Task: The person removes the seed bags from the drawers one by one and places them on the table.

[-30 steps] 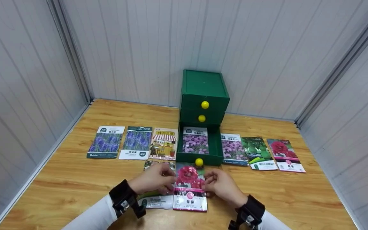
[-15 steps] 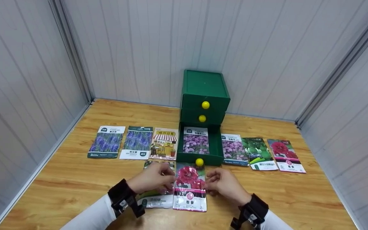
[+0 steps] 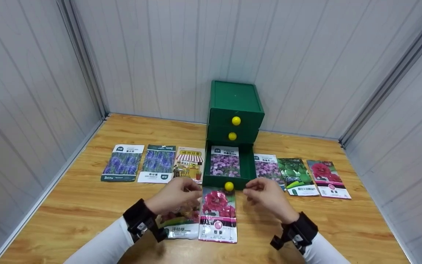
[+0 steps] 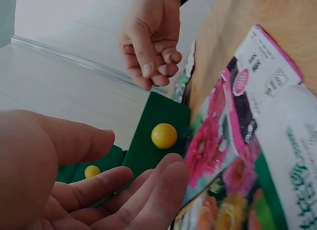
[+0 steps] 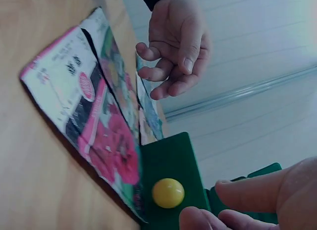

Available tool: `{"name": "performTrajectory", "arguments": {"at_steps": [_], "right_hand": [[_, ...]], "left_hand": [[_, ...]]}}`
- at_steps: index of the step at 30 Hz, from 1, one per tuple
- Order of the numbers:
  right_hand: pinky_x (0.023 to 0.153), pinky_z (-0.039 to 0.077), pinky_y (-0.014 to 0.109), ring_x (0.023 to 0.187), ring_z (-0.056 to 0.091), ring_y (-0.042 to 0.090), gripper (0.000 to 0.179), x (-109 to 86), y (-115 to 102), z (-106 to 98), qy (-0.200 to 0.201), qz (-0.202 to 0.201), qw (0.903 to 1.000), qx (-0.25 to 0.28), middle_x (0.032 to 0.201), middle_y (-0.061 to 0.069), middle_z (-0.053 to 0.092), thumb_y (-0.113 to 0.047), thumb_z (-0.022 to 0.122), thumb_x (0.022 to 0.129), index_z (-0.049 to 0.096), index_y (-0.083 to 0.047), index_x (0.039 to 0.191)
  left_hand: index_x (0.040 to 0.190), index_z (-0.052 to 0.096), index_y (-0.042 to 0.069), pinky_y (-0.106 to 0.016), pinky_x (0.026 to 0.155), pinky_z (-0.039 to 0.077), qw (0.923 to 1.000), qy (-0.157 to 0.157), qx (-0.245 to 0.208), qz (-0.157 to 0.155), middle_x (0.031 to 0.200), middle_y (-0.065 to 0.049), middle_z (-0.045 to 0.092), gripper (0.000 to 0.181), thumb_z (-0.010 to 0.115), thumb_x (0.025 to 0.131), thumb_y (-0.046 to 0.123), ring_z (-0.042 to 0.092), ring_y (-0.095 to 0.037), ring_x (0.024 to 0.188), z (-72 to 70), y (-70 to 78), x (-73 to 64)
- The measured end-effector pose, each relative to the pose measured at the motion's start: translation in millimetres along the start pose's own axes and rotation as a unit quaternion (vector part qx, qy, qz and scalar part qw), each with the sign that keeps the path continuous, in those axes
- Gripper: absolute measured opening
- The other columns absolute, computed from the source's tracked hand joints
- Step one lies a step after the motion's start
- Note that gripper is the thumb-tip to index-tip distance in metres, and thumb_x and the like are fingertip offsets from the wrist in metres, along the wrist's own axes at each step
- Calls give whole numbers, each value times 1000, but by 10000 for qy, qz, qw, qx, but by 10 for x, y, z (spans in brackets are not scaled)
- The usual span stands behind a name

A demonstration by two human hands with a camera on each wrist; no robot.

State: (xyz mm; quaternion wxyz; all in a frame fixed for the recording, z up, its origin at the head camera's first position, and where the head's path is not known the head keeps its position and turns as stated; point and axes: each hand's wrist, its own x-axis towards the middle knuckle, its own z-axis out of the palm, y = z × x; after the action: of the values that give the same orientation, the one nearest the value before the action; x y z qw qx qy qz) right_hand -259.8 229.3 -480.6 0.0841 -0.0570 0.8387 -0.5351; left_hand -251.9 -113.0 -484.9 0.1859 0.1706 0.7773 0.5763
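Observation:
My left hand (image 3: pixel 176 196), fingers loosely bent and holding nothing, hovers over a seed packet with a white lower band (image 3: pixel 181 231). Beside that packet lies another seed packet with a deep pink flower (image 3: pixel 217 209), just below the pulled-out bottom drawer (image 3: pixel 214 180). My right hand (image 3: pixel 269 198), likewise holding nothing, is off the drawer's front right corner, its fingertips near the yellow knob (image 3: pixel 229 186). A purple-flower seed packet (image 3: pixel 225 165) lies inside the drawer. Both wrist views show a gap between thumb (image 4: pixel 89 141) and fingers.
The green drawer cabinet (image 3: pixel 236 97) stands near the back wall, its two upper drawers pushed in. Left of it lie two lavender-coloured packets (image 3: pixel 122 163) and a shopfront packet (image 3: pixel 189 165). To its right are purple-flower, green (image 3: pixel 298 176) and pink-flower packets (image 3: pixel 328 179).
My right hand has left the edge of the pink-flower packet and moved up and right, toward the drawer's corner. My left hand has risen slightly. The packets stay where they were.

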Motion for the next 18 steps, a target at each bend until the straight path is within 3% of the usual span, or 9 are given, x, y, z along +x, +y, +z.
{"name": "performTrajectory", "arguments": {"at_steps": [5, 10, 18], "right_hand": [[80, 68, 44, 89, 75, 28, 15, 124, -137, -83, 294, -69, 9995, 51, 102, 17, 76, -13, 77, 106, 77, -3, 116], [83, 67, 45, 90, 74, 28, 14, 291, -225, -148, 422, -117, 9990, 0, 102, 14, 76, -17, 76, 108, 79, -5, 115], [85, 68, 45, 88, 75, 25, 18, 582, -270, -223, 522, -217, 9968, -557, 105, 16, 78, -18, 72, 110, 78, -3, 118]], "left_hand": [[127, 73, 1, -57, 88, 67, 9992, 269, -235, 200, 114, -19, 76, 25, 72, 110, 20, 78, -42, 102, 6, 150, 124], [132, 70, -1, -50, 93, 67, 9968, 651, -390, 254, 119, -17, 74, 29, 71, 110, 18, 77, -31, 106, 28, 323, 297], [134, 71, 4, -50, 105, 61, 9960, 864, 107, 174, 122, -10, 74, 28, 69, 112, 22, 73, -30, 114, 69, 543, 567]]}}
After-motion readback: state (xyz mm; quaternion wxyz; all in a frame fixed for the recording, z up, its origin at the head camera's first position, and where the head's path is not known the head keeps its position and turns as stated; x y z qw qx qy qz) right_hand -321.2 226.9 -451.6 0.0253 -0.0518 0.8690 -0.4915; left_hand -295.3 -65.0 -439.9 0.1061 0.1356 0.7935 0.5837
